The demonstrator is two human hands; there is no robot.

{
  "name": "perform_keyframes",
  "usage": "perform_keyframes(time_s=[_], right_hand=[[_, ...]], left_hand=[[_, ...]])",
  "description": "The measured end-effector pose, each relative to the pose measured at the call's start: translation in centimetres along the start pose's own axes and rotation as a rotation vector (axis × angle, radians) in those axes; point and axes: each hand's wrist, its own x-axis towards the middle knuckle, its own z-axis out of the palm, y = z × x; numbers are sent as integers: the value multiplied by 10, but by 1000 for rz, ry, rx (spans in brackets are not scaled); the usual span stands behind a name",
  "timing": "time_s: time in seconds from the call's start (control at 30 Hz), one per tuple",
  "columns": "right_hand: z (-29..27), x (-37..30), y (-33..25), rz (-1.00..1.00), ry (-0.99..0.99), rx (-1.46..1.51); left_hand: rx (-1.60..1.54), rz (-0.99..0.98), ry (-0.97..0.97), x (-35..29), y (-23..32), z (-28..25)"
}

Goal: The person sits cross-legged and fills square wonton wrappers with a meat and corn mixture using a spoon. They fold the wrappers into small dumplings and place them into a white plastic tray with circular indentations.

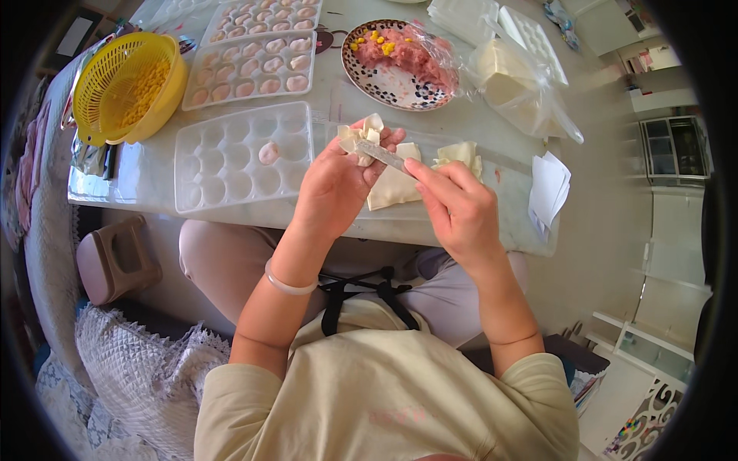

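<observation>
Cupped in my left hand (332, 188) is a pale wonton wrapper (371, 129), its edges gathered and standing up around the middle. My right hand (465, 211) grips a flat narrow spatula (387, 157), whose far end reaches into the wrapper. Whether filling sits inside is hidden by the folds. Below the hands on the table lie stacked square wrappers (392, 192), with another crumpled pile of wrappers (460, 154) behind my right fingers. Left of my left hand, a white compartment tray (184, 165) holds a single wonton (269, 152).
Trays of wontons (250, 67) stand farther back. A patterned plate (361, 86) carries pink minced meat (411, 58) and corn, partly under plastic film. At left is a yellow colander (96, 84) with corn kernels; at right, a bagged pale block (507, 73) and white papers (549, 188).
</observation>
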Motion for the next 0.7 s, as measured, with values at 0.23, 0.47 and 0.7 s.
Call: perform_keyframes(time_s=[0.23,0.47,0.7], right_hand=[[-13,1,7,11,20,29],[-13,9,5,-38,-52,79],[-26,3,5,-12,-66,83]], left_hand=[[129,17,54,-2,7,-5],[200,-93,-132,-6,11,-12],[54,-45,-128,-8,9,-21]])
